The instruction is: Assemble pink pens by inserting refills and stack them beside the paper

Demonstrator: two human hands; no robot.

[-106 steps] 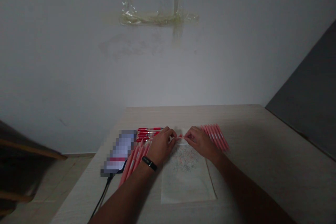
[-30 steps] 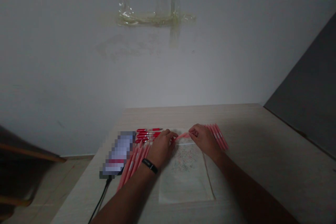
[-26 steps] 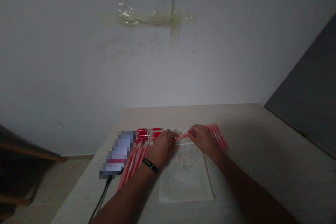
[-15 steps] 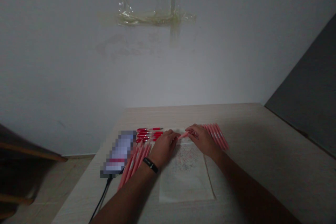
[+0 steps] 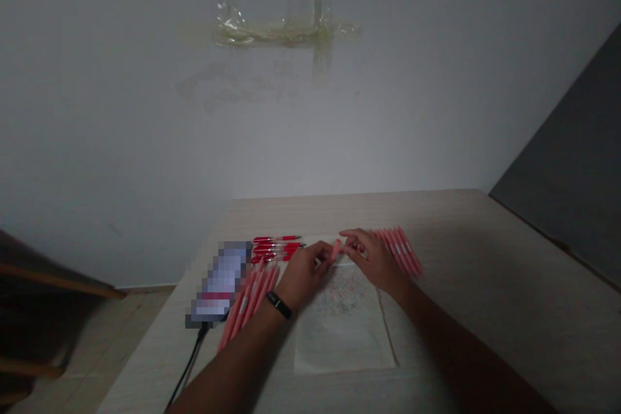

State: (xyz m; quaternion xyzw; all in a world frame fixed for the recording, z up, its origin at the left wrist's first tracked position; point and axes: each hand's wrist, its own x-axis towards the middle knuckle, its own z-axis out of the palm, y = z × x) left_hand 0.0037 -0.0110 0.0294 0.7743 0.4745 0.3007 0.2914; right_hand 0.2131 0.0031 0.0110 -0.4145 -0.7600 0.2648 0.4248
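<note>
The left hand (image 5: 303, 276) and the right hand (image 5: 372, 257) meet above the far edge of a speckled pale sheet (image 5: 344, 330) on the desk (image 5: 485, 239). A pink pen (image 5: 336, 250) stands tilted between them, with the fingers (image 5: 321, 251) of both hands curled in close on either side; which fingers pinch it is too small to tell. A fan of pink pens (image 5: 398, 251) lies just beside the right hand, a second group of pink pens (image 5: 247, 305) beside the left wrist, and a stack of red pens (image 5: 274, 248) at the desk's far left, next to a pixelated phone (image 5: 218, 284).
</note>
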